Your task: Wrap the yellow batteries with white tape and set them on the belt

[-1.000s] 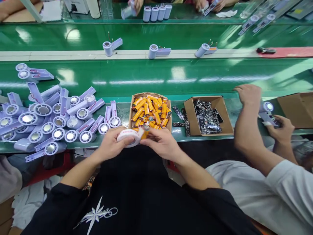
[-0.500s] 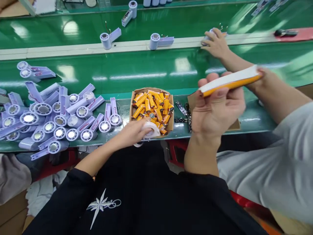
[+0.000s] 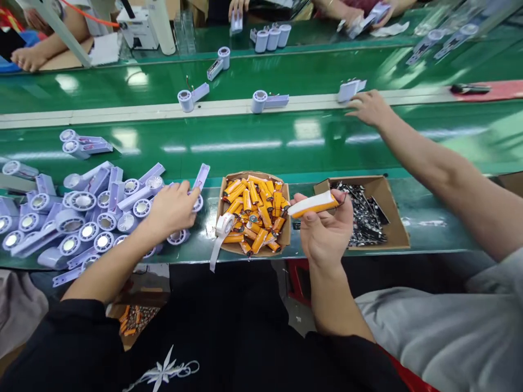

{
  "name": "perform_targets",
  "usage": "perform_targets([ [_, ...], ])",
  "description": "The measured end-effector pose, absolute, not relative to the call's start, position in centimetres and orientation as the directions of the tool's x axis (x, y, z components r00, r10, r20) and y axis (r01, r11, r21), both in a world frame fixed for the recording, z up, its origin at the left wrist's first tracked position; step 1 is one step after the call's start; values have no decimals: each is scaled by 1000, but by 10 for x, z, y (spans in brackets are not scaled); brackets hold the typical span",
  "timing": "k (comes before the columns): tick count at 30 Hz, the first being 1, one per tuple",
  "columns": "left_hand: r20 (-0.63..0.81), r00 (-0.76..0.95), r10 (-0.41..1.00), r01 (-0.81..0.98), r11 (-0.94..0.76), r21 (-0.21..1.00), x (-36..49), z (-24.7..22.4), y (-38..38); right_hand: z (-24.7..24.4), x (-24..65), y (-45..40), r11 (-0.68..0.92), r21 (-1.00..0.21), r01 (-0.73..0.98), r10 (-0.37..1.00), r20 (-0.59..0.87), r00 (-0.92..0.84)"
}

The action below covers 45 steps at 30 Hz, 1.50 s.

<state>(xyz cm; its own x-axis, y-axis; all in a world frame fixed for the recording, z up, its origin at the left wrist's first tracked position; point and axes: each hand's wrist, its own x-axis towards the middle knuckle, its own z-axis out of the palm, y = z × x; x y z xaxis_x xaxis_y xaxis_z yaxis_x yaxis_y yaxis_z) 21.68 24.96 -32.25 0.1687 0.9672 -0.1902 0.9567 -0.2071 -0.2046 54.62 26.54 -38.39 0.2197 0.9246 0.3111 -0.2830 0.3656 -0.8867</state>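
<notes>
My right hand pinches an orange battery with a white strip along its top and thin wires at its right end. My left hand is over the right side of a pile of lavender fan housings. Its bent fingers close on one fan housing, whose handle points up; the fingertips are partly hidden. Between my hands a cardboard box holds many orange batteries. A roll of white tape lies on its left front edge, its loose end hanging down.
Right of the batteries stands a cardboard box of small dark circuit boards. A co-worker's arm reaches in from the right to a fan on the white rail. More fans stand along the rail. Other people's hands work across the green bench.
My left hand has let go of the tape roll on the battery box and moved left to the fan housings. My right hand has lowered with the battery. The view has tilted up.
</notes>
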Motion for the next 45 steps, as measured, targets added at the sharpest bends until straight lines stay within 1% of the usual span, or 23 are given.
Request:
perform_targets([
  [3,-261,236,936,944,-285,-167,201,-313,334,-364,536,295,381,-902,-203,920,349,176],
  [5,-333,283,900,938,-332,-100,198,-320,386,-352,523,322,353,-918,-181,935,340,97],
  [7,-394,291,872,938,-342,-64,201,-335,421,-344,507,352,303,-941,-148,949,312,-37],
  [9,-431,290,854,938,-343,-48,205,-351,436,-342,489,383,283,-957,-70,934,291,-205],
  [11,-403,329,854,935,-356,10,206,-365,438,-347,471,413,312,-950,28,890,282,-358],
  [14,-263,407,874,913,-379,153,197,-377,434,-362,447,451,393,-905,160,801,252,-543],
  [17,-189,472,861,868,-416,273,188,-382,435,-378,434,472,447,-858,252,726,183,-663],
  [19,-202,489,849,857,-423,295,190,-383,437,-386,434,478,465,-843,271,715,177,-677],
  [21,-228,420,878,896,-361,260,197,-384,439,-391,437,479,491,-819,298,716,185,-673],
  [23,-232,309,922,941,-260,216,206,-385,440,-393,439,477,536,-760,367,709,169,-685],
  [25,-219,228,949,963,-186,195,214,-387,440,-393,440,475,594,-656,466,689,116,-716],
  [28,-204,174,963,974,-137,182,223,-392,438,-390,435,471,687,-409,601,653,-16,-757],
  [31,-171,138,976,977,-105,188,231,-397,435,-386,424,470,736,-177,654,637,-145,-757],
  [33,-155,111,982,979,-82,184,236,-400,433,-384,413,472,765,-101,636,602,-240,-762],
  [35,-132,93,987,982,-69,175,240,-402,435,-381,403,477,787,-76,612,569,-291,-769],
  [36,-116,84,990,983,-63,174,242,-403,437,-378,401,480,788,-90,609,566,-284,-774],
  [37,-96,78,992,982,-60,177,244,-402,440,-374,402,483,782,-135,609,569,-246,-785],
  [38,-79,72,994,982,-57,180,245,-400,443,-368,408,483,765,-212,608,584,-172,-794],
  [40,-55,43,998,984,-33,175,246,-393,445,-351,434,471,706,-428,564,644,58,-763],
  [42,26,46,999,985,-50,164,245,-378,433,-332,477,437,629,-628,459,738,296,-606],
  [43,80,95,992,980,-107,167,244,-368,420,-325,502,411,592,-698,404,780,367,-508],
  [44,120,189,975,963,-208,174,241,-357,401,-320,528,380,554,-749,364,816,401,-417],
  [45,143,326,934,919,-349,185,238,-346,377,-320,552,345,522,-784,335,841,407,-357],
])
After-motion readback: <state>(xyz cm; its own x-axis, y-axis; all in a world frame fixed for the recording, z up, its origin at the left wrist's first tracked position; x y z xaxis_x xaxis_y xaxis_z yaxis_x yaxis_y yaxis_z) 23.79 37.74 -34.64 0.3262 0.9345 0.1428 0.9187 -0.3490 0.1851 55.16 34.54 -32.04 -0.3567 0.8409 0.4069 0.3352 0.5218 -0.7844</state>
